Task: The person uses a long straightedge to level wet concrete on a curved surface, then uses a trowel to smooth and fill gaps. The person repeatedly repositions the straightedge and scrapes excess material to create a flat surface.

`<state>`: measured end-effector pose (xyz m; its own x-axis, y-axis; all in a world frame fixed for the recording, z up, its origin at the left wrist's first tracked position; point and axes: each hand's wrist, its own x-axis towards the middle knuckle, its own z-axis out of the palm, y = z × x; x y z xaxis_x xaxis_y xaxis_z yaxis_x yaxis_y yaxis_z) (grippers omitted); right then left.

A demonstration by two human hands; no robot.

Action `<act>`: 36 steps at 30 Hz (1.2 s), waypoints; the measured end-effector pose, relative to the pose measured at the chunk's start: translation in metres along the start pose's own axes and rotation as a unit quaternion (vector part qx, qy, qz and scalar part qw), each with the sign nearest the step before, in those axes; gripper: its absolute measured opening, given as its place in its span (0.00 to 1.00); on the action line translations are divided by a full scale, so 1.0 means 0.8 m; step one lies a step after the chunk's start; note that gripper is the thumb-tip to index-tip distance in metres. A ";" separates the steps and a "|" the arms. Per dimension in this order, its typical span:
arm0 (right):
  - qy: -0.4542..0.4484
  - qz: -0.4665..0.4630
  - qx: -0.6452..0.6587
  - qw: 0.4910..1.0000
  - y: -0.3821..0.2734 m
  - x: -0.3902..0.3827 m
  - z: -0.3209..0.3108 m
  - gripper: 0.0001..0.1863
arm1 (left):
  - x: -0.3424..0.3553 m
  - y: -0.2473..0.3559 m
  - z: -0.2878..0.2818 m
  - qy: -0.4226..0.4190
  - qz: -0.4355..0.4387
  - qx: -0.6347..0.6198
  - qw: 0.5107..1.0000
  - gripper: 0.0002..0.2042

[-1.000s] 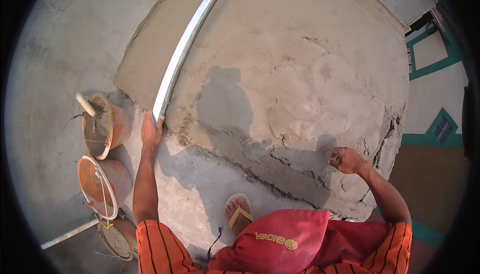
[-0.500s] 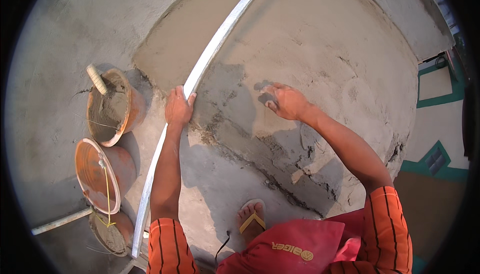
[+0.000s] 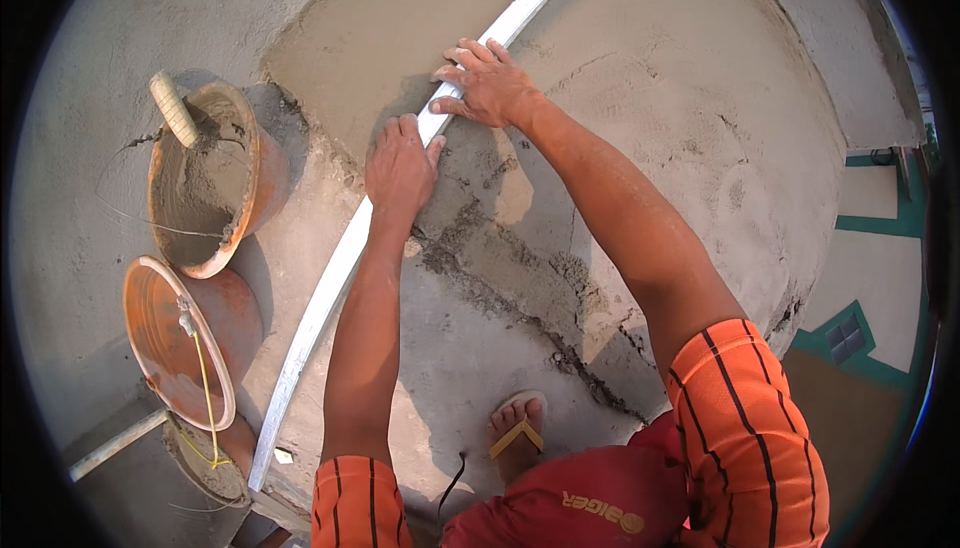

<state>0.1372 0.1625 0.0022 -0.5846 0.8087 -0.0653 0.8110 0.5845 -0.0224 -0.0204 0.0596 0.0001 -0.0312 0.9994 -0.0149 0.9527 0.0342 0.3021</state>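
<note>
A long, pale metal straightedge [image 3: 322, 298] lies diagonally across the grey mortar surface [image 3: 690, 128], running from lower left to the top of the view. My left hand [image 3: 400, 163] is closed around it near mid-length, fingers on one side and thumb on the other. Just farther along, my right hand [image 3: 487, 86] grips the same bar, its fingers laid over it and the thumb toward my left hand. Smooth wet mortar [image 3: 370, 38] stretches left of the bar; rougher mortar is on the right. A ragged mortar edge [image 3: 560, 343] runs below my hands.
To the left stands an orange bucket [image 3: 270, 173] of mortar, with a tool's pale handle [image 3: 174, 110] sticking out. Nearer is another orange bucket [image 3: 225, 318] with a yellow cord [image 3: 208, 378], and a third container [image 3: 215, 473]. My sandalled foot [image 3: 518, 428] is at lower middle.
My right hand has moved from over the mortar, up and left, onto the straightedge. My left hand and the bar have shifted to the right and up in view.
</note>
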 end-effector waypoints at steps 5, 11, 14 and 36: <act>0.017 -0.047 0.024 0.998 0.004 0.025 -0.034 0.27 | 0.009 -0.014 0.002 0.140 0.027 -0.048 0.989 0.21; 0.023 -0.144 0.003 0.989 0.009 -0.032 0.018 0.36 | -0.055 -0.005 0.039 0.086 -0.045 -0.089 0.991 0.26; 0.009 -0.160 0.036 0.986 0.024 -0.045 0.027 0.34 | -0.065 0.012 0.039 0.046 -0.045 -0.094 0.993 0.27; 0.032 -0.193 0.043 0.980 -0.036 -0.032 -0.031 0.32 | -0.144 -0.048 -0.064 0.075 -0.058 -0.016 0.995 0.21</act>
<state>0.1283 0.1264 0.0291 -0.8456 0.5332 0.0266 0.5271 0.8418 -0.1165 -0.0688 -0.0569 0.0394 -0.1871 0.9782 0.0897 0.9299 0.1469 0.3371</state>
